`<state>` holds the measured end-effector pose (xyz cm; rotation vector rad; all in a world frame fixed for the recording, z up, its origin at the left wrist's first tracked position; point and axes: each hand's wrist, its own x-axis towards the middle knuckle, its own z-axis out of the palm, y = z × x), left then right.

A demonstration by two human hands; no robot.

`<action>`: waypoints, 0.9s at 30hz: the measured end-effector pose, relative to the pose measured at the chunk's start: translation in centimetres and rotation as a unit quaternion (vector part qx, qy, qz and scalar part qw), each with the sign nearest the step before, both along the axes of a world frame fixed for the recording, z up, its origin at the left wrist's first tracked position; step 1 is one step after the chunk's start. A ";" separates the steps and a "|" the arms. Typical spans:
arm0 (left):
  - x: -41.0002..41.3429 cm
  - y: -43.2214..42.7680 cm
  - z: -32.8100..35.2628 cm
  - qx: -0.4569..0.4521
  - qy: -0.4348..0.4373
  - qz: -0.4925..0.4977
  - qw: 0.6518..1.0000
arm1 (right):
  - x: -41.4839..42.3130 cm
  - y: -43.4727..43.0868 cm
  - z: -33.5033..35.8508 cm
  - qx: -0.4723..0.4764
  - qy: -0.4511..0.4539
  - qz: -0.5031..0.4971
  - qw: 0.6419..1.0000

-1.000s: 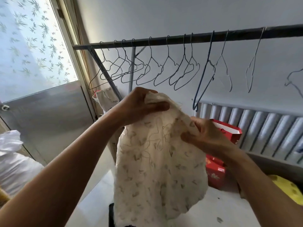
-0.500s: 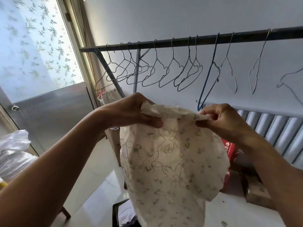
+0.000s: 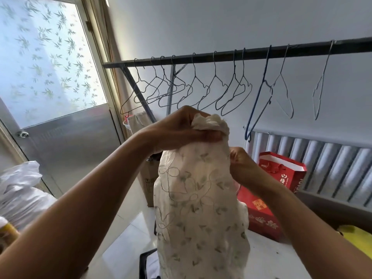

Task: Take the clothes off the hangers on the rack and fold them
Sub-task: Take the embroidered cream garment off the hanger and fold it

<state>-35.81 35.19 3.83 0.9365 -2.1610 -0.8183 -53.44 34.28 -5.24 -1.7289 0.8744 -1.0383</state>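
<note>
The folding step is in hand, with the garment off its hanger. The cream embroidered garment (image 3: 197,198) hangs in the air in front of the rack (image 3: 221,57), below its bar, carried only by the two hands. The left hand (image 3: 181,129) has its fingers (image 3: 203,135) curled tight round the bunched top of the cloth. The right hand (image 3: 241,166) is lower, at the garment's right edge, with its fingers bent and apparently pinching that edge, though the cloth hides the contact. The wire hangers (image 3: 215,91) along the bar are all bare. Next, I judge, the cloth needs spreading flat between both hands to find its seams before any fold. Where it will be laid is not in view.
</note>
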 end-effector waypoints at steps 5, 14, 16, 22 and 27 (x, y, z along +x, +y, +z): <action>0.1 -1.3 -0.2 -0.036 0.024 0.027 0.999 | -0.3 1.5 -1.3 0.254 -0.189 0.109 0.942; 0.3 -2.9 -0.5 -0.083 0.038 0.104 0.990 | 0.8 3.2 -2.3 0.128 -0.094 -0.009 0.987; 1.2 -3.6 -1.1 -0.092 0.074 0.165 0.979 | 0.7 2.9 -2.2 0.113 -0.083 -0.055 0.989; 4.1 -0.2 -9.5 0.289 0.281 0.004 0.915 | -0.8 3.0 -0.5 0.096 -0.135 -0.074 0.983; 1.3 3.1 -12.5 0.216 0.338 0.041 0.915 | -1.0 2.8 0.2 0.103 -0.146 -0.057 0.982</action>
